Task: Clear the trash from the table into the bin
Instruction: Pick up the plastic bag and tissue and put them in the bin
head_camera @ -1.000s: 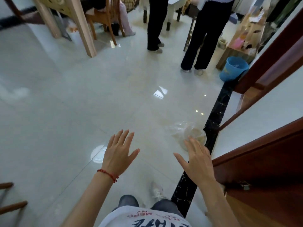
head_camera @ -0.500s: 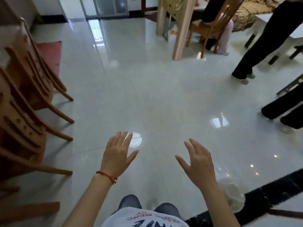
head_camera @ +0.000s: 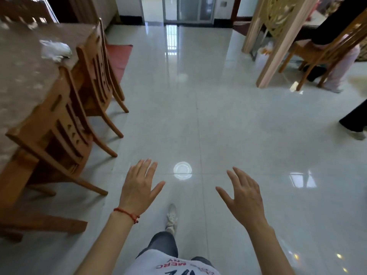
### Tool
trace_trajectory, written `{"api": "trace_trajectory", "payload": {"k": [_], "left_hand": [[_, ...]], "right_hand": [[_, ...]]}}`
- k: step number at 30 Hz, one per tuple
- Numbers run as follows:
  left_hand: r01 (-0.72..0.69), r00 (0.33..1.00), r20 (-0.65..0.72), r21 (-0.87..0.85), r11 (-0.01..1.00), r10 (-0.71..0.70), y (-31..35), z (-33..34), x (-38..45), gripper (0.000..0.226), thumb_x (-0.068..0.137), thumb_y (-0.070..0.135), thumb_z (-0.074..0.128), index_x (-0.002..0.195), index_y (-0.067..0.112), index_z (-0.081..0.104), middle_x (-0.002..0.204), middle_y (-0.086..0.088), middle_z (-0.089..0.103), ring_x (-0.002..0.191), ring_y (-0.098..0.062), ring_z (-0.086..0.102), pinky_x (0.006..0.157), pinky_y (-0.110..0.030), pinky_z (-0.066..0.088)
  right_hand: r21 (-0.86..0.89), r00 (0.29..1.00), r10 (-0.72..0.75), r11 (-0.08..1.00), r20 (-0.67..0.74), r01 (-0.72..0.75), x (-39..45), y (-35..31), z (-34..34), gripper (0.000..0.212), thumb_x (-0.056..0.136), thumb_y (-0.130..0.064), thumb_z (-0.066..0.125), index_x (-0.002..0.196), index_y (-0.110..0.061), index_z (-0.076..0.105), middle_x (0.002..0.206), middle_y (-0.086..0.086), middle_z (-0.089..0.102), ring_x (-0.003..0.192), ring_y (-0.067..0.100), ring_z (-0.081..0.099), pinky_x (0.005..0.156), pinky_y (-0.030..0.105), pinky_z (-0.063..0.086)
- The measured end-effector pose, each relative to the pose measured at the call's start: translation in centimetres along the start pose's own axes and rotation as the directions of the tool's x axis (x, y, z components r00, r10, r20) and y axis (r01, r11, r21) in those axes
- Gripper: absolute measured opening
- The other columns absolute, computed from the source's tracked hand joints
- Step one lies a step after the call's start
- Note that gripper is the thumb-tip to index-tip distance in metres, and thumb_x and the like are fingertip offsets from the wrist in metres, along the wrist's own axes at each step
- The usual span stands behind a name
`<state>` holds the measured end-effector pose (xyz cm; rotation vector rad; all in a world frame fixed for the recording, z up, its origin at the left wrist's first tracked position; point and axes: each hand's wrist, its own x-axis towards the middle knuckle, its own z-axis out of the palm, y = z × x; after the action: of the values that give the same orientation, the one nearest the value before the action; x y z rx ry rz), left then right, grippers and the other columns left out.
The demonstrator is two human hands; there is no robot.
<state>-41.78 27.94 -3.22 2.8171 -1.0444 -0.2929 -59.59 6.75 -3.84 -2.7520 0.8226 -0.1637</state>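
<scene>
A crumpled white plastic bag (head_camera: 55,50) lies on the brown patterned table (head_camera: 21,76) at the far left. Both my hands hover over the floor with spread fingers and hold nothing: my left hand (head_camera: 139,187), with a red string on its wrist, and my right hand (head_camera: 243,195). They are well to the right of the table and apart from the bag. No bin is in view.
Two wooden chairs (head_camera: 59,124) (head_camera: 99,66) stand pushed in along the table's near side. A red mat (head_camera: 118,56) lies beyond them. A wooden post (head_camera: 278,42) and a seated person on a chair (head_camera: 325,46) are at the right. Another person's foot (head_camera: 355,133) is at the right edge.
The view has swung left: the clear bag on the floor, the blue bin and the dark doorway have left the view, and the table with chairs has come in. My hands stay spread.
</scene>
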Motion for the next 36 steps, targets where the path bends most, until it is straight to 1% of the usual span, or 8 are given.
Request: {"api": "trace_trajectory", "payload": {"k": [6, 17, 21, 25, 30, 32, 35, 36], "left_hand": [[-0.006, 1.000, -0.014, -0.009, 1.000, 0.006, -1.5, -1.0, 7.6, 0.080, 0.090, 0.060, 0.008, 0.120, 0.003, 0.056, 0.118, -0.020, 0.062, 0.110, -0.037, 0.059, 0.092, -0.051, 0.048], [-0.025, 0.999, -0.029, -0.011, 1.000, 0.025, -6.9, -4.6, 26.0, 0.079, 0.090, 0.060, 0.010, 0.121, 0.003, 0.055, 0.119, -0.020, 0.062, 0.113, -0.038, 0.057, 0.094, -0.051, 0.046], [-0.006, 1.000, -0.029, -0.018, 1.000, 0.005, -7.8, -5.7, 32.0, 0.079, 0.090, 0.061, 0.010, 0.122, 0.003, 0.054, 0.120, -0.019, 0.061, 0.114, -0.038, 0.056, 0.095, -0.051, 0.045], [0.014, 1.000, -0.017, -0.031, 0.999, -0.015, -8.2, -5.9, 38.8, 0.080, 0.090, 0.061, 0.009, 0.123, 0.004, 0.053, 0.122, -0.019, 0.060, 0.115, -0.037, 0.056, 0.095, -0.051, 0.046], [0.052, 0.998, -0.026, -0.017, 0.998, -0.053, -8.4, -6.9, 47.7, 0.080, 0.090, 0.060, 0.008, 0.121, 0.003, 0.054, 0.120, -0.020, 0.061, 0.114, -0.037, 0.057, 0.093, -0.051, 0.046], [0.076, 0.997, -0.033, -0.032, 0.997, -0.077, -8.4, -7.7, 51.0, 0.079, 0.090, 0.060, 0.009, 0.121, 0.003, 0.055, 0.120, -0.020, 0.061, 0.113, -0.038, 0.057, 0.093, -0.051, 0.046], [0.102, 0.993, -0.056, -0.040, 0.994, -0.105, -8.5, -9.2, 55.8, 0.079, 0.091, 0.059, 0.010, 0.120, 0.002, 0.056, 0.119, -0.021, 0.062, 0.112, -0.038, 0.057, 0.092, -0.052, 0.046], [0.108, 0.992, -0.062, -0.042, 0.993, -0.110, -8.7, -9.7, 57.2, 0.079, 0.091, 0.059, 0.010, 0.120, 0.002, 0.056, 0.119, -0.021, 0.062, 0.112, -0.039, 0.058, 0.092, -0.052, 0.046]], "right_hand": [[0.006, 1.000, -0.006, 1.000, 0.003, 0.006, 7.9, -0.6, 0.9, 0.073, 0.089, -0.065, 0.019, 0.119, -0.009, 0.057, 0.125, 0.014, 0.060, 0.114, 0.032, 0.057, 0.093, 0.045, 0.045], [0.023, 1.000, -0.012, 1.000, -0.011, 0.012, 27.0, -3.5, 2.3, 0.073, 0.089, -0.065, 0.021, 0.121, -0.009, 0.055, 0.127, 0.014, 0.057, 0.117, 0.032, 0.055, 0.095, 0.046, 0.043], [0.009, 1.000, -0.022, 1.000, -0.001, 0.022, 32.8, -3.3, 2.5, 0.073, 0.089, -0.064, 0.021, 0.121, -0.009, 0.056, 0.127, 0.014, 0.058, 0.116, 0.031, 0.055, 0.095, 0.045, 0.043], [0.006, 0.999, -0.030, 1.000, 0.014, 0.030, 40.4, -2.5, 3.0, 0.073, 0.088, -0.065, 0.021, 0.122, -0.010, 0.055, 0.128, 0.013, 0.058, 0.116, 0.031, 0.055, 0.095, 0.045, 0.043], [0.014, 0.997, -0.079, 0.997, 0.017, 0.079, 51.3, -1.6, 3.2, 0.065, 0.085, -0.059, 0.035, 0.121, -0.009, 0.056, 0.129, 0.013, 0.057, 0.117, 0.032, 0.054, 0.096, 0.046, 0.042], [0.024, 0.995, -0.101, 0.995, 0.018, 0.101, 55.4, -1.4, 2.7, 0.065, 0.085, -0.059, 0.034, 0.122, -0.010, 0.055, 0.130, 0.013, 0.056, 0.118, 0.032, 0.054, 0.097, 0.046, 0.041], [0.015, 0.987, -0.156, 0.988, 0.023, 0.156, 61.6, -1.5, 2.0, 0.069, 0.087, -0.063, 0.028, 0.122, -0.010, 0.055, 0.130, 0.012, 0.056, 0.119, 0.031, 0.053, 0.097, 0.045, 0.041], [0.017, 0.985, -0.170, 0.985, 0.028, 0.169, 63.5, -1.5, 1.8, 0.068, 0.086, -0.062, 0.029, 0.122, -0.010, 0.055, 0.130, 0.012, 0.056, 0.119, 0.031, 0.053, 0.097, 0.045, 0.041]]}}
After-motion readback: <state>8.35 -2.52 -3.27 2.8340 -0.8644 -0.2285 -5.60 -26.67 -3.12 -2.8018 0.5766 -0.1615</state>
